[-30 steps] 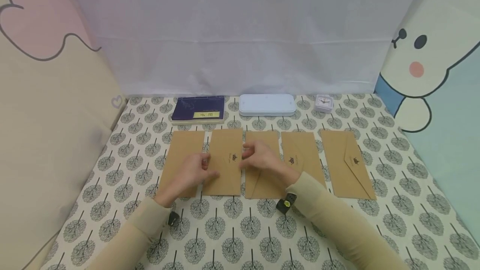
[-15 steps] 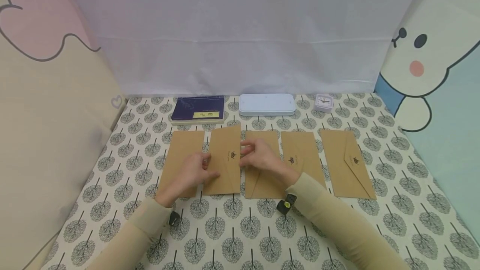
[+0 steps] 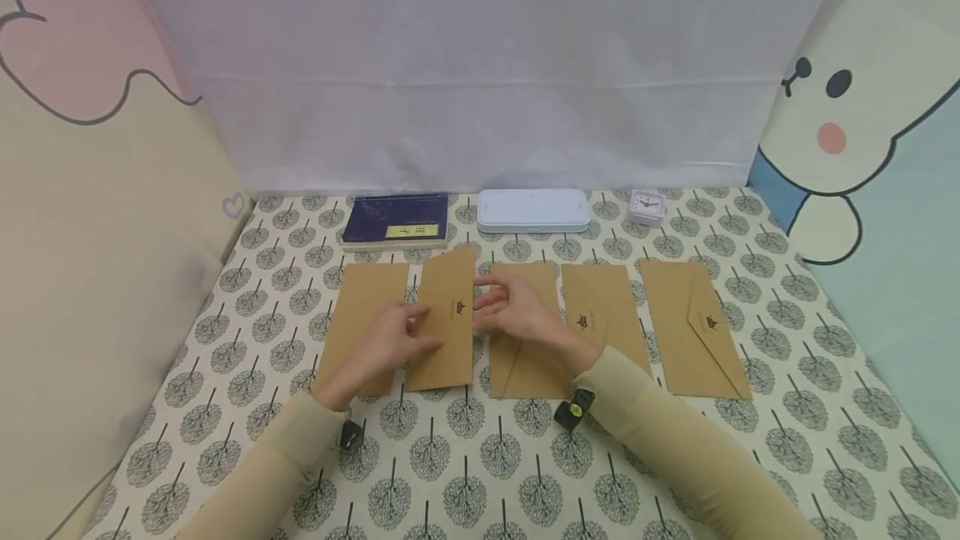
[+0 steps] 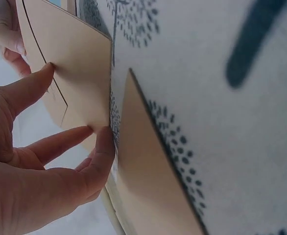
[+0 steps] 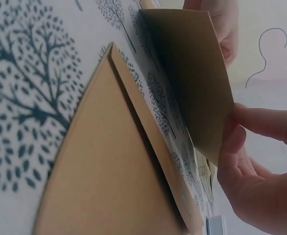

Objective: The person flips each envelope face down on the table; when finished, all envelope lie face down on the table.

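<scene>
Several brown kraft envelopes lie in a row on the cloth. The second envelope from the left (image 3: 437, 298), printed with a small crown, is tilted, its right edge raised and its left edge low. My right hand (image 3: 517, 311) pinches that raised edge between thumb and fingertips; in the right wrist view the envelope's shaded underside (image 5: 195, 73) shows. My left hand (image 3: 386, 348) touches the same envelope, thumb on its flap side and fingertips along the low left edge, as the left wrist view shows. Under the left hand is the leftmost envelope (image 3: 375, 286).
Right of the raised envelope lie the third (image 3: 525, 273), fourth (image 3: 600, 290) and rightmost (image 3: 675, 323) envelopes. Behind them stand a dark blue book (image 3: 393, 215), a pale blue case (image 3: 534, 209) and a small lilac clock (image 3: 648, 207). A tree-patterned cloth (image 3: 465, 473) covers the table.
The second envelope's right edge has risen from the cloth and tilted leftward. My right hand has moved slightly left with it, while my left hand has barely shifted.
</scene>
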Demonstrator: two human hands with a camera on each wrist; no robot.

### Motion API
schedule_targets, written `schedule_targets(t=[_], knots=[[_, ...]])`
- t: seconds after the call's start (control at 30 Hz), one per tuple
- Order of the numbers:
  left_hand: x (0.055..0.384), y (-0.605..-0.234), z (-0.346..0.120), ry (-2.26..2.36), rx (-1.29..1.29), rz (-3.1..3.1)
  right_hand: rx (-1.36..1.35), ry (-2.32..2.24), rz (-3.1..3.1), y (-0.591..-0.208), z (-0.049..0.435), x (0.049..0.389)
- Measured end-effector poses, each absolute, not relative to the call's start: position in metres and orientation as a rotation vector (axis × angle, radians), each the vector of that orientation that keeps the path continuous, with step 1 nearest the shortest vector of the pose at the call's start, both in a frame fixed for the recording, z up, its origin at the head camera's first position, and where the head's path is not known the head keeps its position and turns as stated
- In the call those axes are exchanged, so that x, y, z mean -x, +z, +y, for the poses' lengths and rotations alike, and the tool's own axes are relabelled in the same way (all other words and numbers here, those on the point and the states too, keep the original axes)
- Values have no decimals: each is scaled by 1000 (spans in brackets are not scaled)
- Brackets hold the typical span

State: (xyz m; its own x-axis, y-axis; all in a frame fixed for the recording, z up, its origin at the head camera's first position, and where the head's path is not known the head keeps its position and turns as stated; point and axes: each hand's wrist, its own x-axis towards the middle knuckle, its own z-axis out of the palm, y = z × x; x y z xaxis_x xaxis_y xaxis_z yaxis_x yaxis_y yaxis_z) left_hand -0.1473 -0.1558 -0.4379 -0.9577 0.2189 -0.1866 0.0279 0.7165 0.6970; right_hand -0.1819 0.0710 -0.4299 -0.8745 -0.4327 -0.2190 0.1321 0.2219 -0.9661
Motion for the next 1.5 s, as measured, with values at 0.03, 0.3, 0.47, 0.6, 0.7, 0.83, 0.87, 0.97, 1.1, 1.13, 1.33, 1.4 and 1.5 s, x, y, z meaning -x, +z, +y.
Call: schedule_targets(t=[0.03, 0.3, 0.47, 0.6, 0.7, 0.83, 0.87, 0.97, 1.1, 1.13, 1.33, 1.4, 1.5], knots=[[148, -438, -156, 1099, -197, 2653, 281, -1700, 2045, -430, 71, 182], [150, -441, -156, 1184, -242, 2634, 368, -1751, 1997, -430, 70, 180], [150, -440, -153, 1242, -284, 2615, 408, -1751, 1974, -432, 64, 181], [149, -438, -151, 1256, -264, 2608, 457, -1729, 1943, -437, 60, 184], [149, -439, -151, 1246, -252, 2606, 514, -1664, 1965, -440, 58, 185], [149, -438, -150, 1252, -262, 2597, 614, -1583, 2007, -445, 55, 186], [148, -437, -150, 1255, -264, 2598, 636, -1570, 2014, -445, 55, 186], [147, -435, -148, 1274, -272, 2591, 689, -1561, 1998, -446, 52, 186], [145, -431, -146, 1289, -279, 2598, 707, -1552, 1980, -445, 50, 185], [144, -429, -145, 1290, -275, 2600, 699, -1547, 1978, -444, 49, 184], [142, -426, -143, 1345, -245, 2569, 664, -1526, 1989, -441, 47, 181], [141, -425, -142, 1383, -234, 2542, 658, -1526, 1996, -441, 47, 179], [140, -424, -141, 1417, -185, 2517, 643, -1525, 2001, -440, 46, 176]])
